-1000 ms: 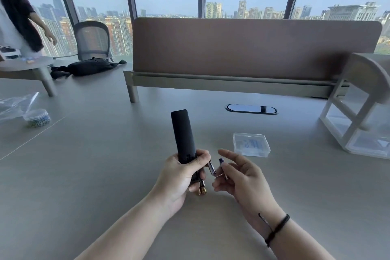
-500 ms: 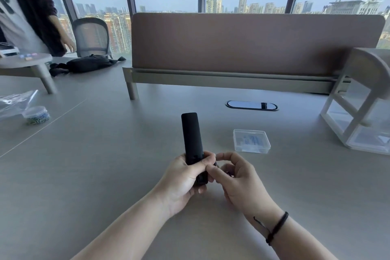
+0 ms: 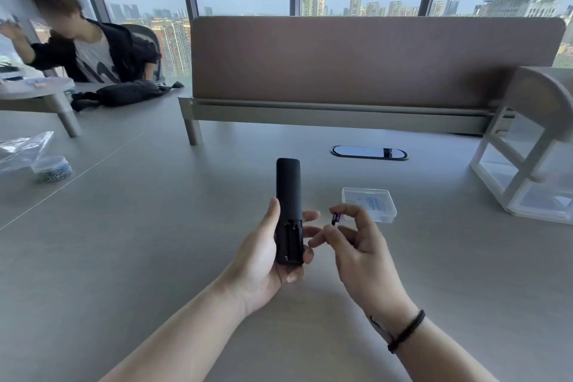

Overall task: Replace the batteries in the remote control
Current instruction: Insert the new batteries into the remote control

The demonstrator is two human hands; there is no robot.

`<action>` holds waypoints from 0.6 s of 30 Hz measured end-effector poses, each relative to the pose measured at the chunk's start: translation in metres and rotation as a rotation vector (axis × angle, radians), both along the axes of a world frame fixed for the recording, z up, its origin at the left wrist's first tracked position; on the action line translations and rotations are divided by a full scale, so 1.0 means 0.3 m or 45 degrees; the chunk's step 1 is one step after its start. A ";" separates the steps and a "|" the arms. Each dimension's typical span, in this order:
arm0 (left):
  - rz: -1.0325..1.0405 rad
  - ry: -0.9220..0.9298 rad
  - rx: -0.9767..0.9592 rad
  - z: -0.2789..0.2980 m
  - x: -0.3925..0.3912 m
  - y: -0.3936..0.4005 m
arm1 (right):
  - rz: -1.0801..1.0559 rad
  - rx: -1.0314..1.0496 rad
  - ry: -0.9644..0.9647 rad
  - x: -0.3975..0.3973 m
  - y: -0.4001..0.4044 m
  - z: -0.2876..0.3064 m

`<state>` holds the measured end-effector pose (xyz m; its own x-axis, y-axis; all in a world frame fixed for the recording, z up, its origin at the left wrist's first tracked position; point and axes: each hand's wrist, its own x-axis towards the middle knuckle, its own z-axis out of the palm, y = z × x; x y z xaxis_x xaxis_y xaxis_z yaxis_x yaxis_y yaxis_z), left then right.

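Left hand point(image 3: 266, 253) wraps its grip around the lower half of the black remote control point(image 3: 289, 211), thumb along the left edge and fingertips curled round the right, holding it above the tabletop point(image 3: 124, 257). The remote's long axis runs from 6 toward 12 o'clock, far end pointing away from the person, near end in the palm. Its back faces up, with the open battery compartment point(image 3: 290, 240) showing in the lower part. At about 3 o'clock from the compartment, the right hand point(image 3: 359, 245) pinches a small purple battery point(image 3: 335, 218) between thumb and forefinger, close to the left fingertips but apart from the remote. A black bracelet point(image 3: 406, 332) circles the right wrist.

Farther on, at 1 o'clock from the remote, a clear plastic box point(image 3: 369, 203) lies flat on the tabletop. Beyond it sits an oval cable port point(image 3: 369, 152), then a brown divider panel point(image 3: 372, 59). At 10 o'clock lies a plastic bag point(image 3: 21, 149) beside a small round container point(image 3: 52, 168).
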<state>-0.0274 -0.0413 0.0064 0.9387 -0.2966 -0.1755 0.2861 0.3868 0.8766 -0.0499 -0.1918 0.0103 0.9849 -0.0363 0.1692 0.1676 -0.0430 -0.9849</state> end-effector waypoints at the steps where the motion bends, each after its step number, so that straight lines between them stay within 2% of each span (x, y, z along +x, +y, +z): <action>1: -0.013 0.005 -0.013 0.003 -0.002 0.000 | 0.002 0.024 -0.015 -0.004 0.001 0.004; 7: -0.087 0.069 -0.062 0.011 -0.012 -0.009 | 0.011 0.037 -0.162 -0.033 0.023 0.017; 15: -0.235 0.030 -0.128 -0.001 -0.019 -0.019 | -0.048 -0.177 -0.260 -0.047 0.048 0.001; 18: -0.270 0.020 -0.122 -0.002 -0.021 -0.017 | -0.093 -0.171 -0.275 -0.044 0.040 0.006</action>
<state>-0.0338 -0.0465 0.0059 0.8508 -0.5032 -0.1514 0.3834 0.3974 0.8337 -0.0631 -0.1797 0.0122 0.9211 -0.0687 0.3831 0.3648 -0.1905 -0.9114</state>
